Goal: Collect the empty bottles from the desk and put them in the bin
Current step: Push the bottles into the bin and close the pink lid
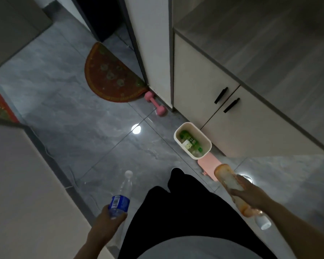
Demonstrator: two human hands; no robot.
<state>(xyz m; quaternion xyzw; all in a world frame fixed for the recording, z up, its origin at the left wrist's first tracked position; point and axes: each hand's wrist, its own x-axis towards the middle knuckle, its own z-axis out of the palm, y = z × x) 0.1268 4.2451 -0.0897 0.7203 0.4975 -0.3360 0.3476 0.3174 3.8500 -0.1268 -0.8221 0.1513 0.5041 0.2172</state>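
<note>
The left hand (108, 219) was closed around the base of a clear water bottle (122, 193) with a blue label, its white cap pointing up and away from the grip. The right hand (251, 195) was wrapped around the middle of an orange-tinted bottle (230, 186), whose wide end stuck out beyond the grip toward the bin (192, 140); a white cap (263, 222) showed behind the grip, near the wrist. Both bottles were in the air, well apart from the bin, which stood on the grey tiled floor (73, 113) ahead of the right grip, against a cabinet door (251, 116).

The bin's mouth looked narrow and already held green and white rubbish (I could not tell what it was), so a long bottle let go from this height would likely catch the rim and bounce out onto the tiles. A pink flat object (209, 165) lay on the floor just below the right grip, and a pink dumbbell (155, 103) lay further beyond the bin; either could trip a step forward.

The light was dim. Whether the bottles were truly empty was hard to judge, though neither showed obvious liquid. The tabletop they came from was out of view, and the fingers of both hands were largely hidden behind the bottles.
</note>
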